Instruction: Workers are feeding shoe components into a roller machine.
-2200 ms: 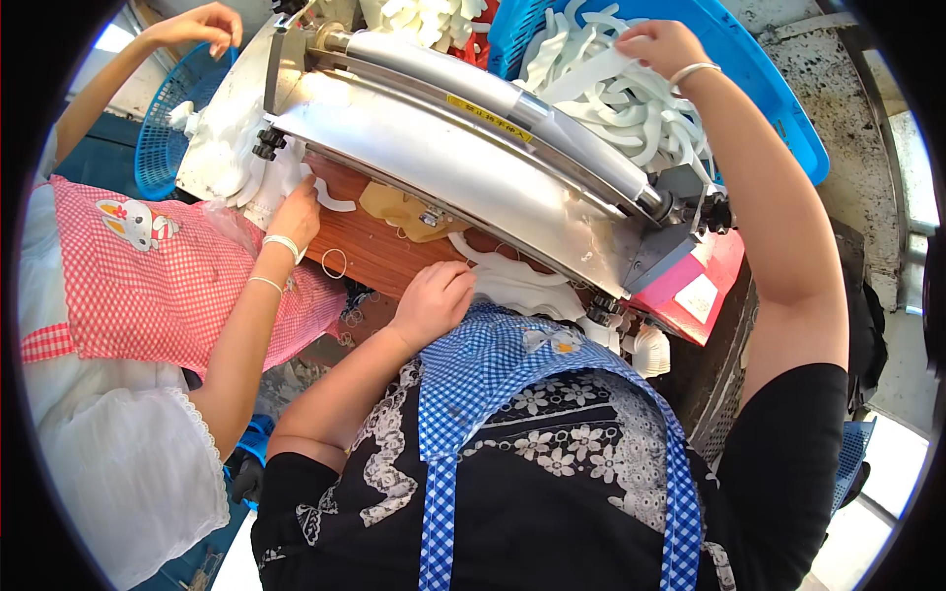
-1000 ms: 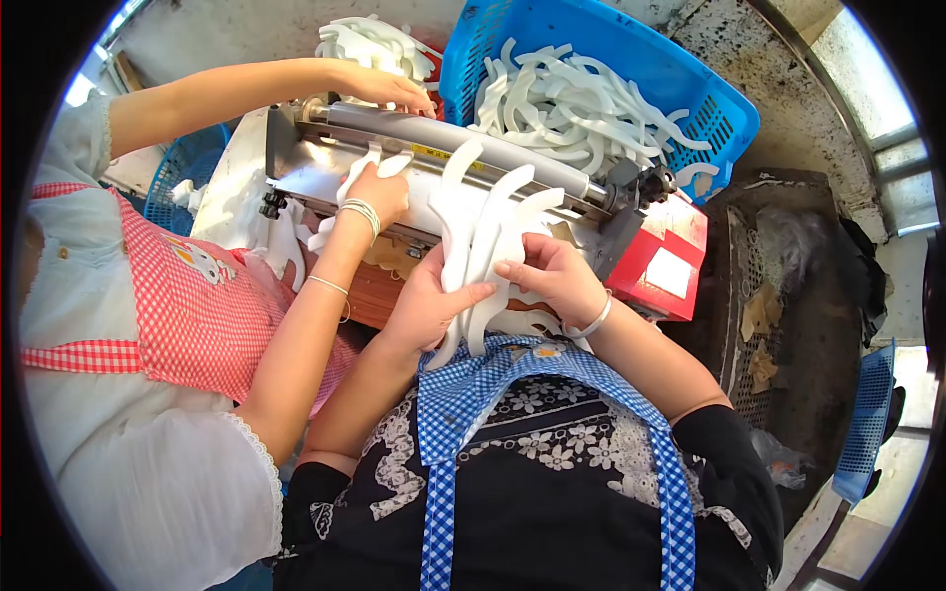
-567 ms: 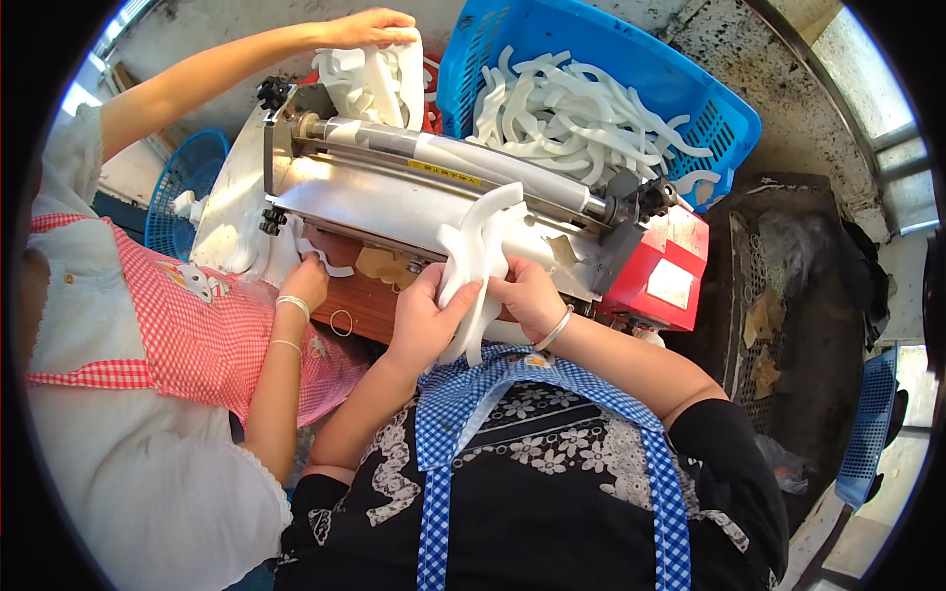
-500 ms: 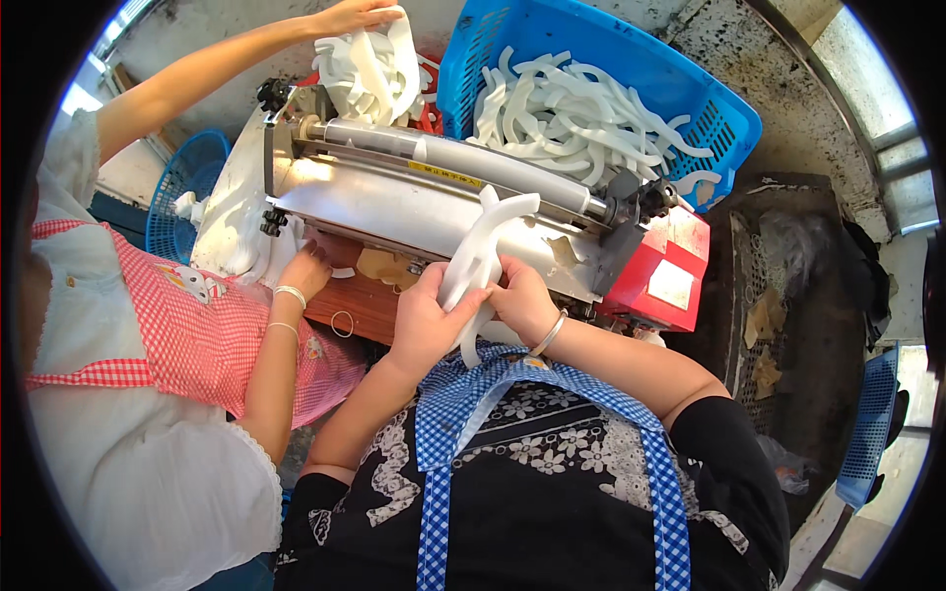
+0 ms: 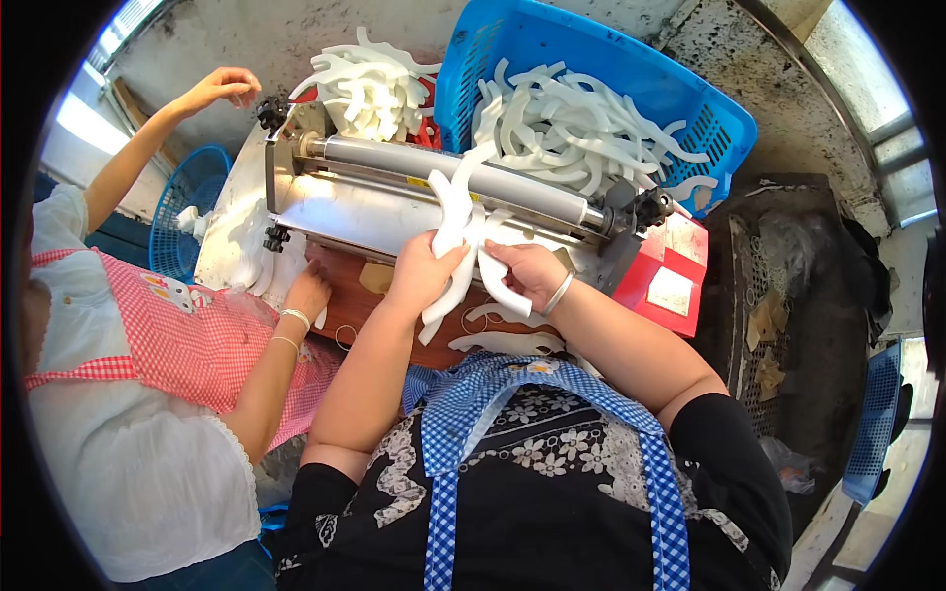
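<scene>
Just in front of the roller machine (image 5: 463, 184), my left hand (image 5: 426, 268) is closed on white curved strips (image 5: 451, 212), which stick out above and below the fingers. My right hand (image 5: 530, 274) pinches another white curved strip (image 5: 502, 288) right beside them, its lower end bending toward the right. The upper parts of the strips overlap, so I cannot tell how many there are. Below my hands, more white strips (image 5: 506, 342) lie on the reddish-brown tabletop (image 5: 345, 289).
A blue basket (image 5: 611, 44) full of white strips stands behind the machine, and another strip pile (image 5: 379, 94) lies left of it. At left, a co-worker in a red checked apron (image 5: 197, 335) has one hand (image 5: 222, 87) raised and the other (image 5: 308, 293) low by the table.
My hands have moved apart, parting the strips between them. Strips now show on the tabletop below. The co-worker's raised hand has left the far pile and moved left, with no strip visible in it.
</scene>
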{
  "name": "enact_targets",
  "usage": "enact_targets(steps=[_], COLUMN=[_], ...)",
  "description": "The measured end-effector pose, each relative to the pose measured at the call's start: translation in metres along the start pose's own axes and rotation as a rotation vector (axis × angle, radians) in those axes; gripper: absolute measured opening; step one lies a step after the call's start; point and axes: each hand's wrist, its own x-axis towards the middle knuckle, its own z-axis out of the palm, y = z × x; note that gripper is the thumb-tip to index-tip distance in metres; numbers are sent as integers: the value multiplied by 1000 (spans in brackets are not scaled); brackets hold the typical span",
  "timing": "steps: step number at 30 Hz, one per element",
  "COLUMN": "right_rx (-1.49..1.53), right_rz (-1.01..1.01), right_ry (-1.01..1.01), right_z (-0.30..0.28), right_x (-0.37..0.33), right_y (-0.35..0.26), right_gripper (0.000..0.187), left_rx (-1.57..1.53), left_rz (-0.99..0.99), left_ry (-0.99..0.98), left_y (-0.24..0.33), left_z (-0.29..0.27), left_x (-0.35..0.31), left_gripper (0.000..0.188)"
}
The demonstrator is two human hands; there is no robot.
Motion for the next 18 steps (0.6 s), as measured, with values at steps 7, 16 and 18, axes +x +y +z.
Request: enact_targets(steps=[7,16,18], right_rx=[-1529,-1532,-1677], right_rz=[-1077,-374,-468], right_ry=[608,324,335], right_z=[-13,28,40], right_x=[-17,107,110], right_y=[-67,-134,-139], right_gripper=[38,51,34], left_rx=[57,-213,-197], left_rz=[298,257,273], left_ry=[390,245,372], left_y=[37,21,4], left_z=[-11,-6,-10], left_x=[-15,-48,-56], left_gripper=[18,32,37])
